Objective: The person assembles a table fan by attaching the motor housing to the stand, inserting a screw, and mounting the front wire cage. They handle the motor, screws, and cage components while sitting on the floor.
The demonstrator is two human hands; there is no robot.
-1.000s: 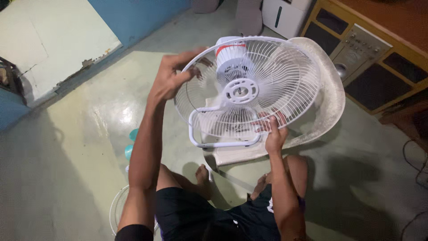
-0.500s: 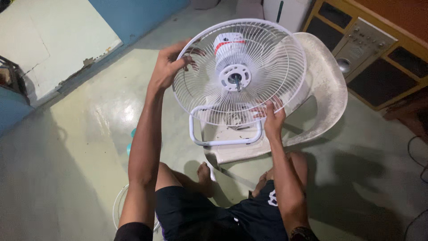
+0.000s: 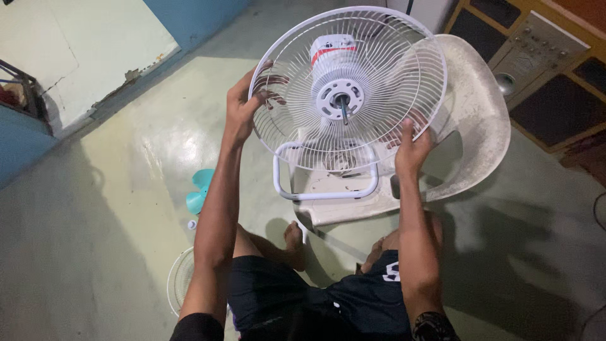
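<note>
The teal plastic fan blade (image 3: 201,189) is half hidden behind the left forearm, the second white wire grille (image 3: 181,279) on the floor is mostly covered too, and the silver stereo unit (image 3: 536,47) runs off the top-right edge.

A small label (image 3: 332,52), a white patch over a red-orange band, wraps the fan's motor housing at about twelve o'clock from the fan's hub. No packages, signs or screens show anywhere else.

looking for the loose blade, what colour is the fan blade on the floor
Teal; the fan blade lies on the floor beside the left arm, head view.
</note>
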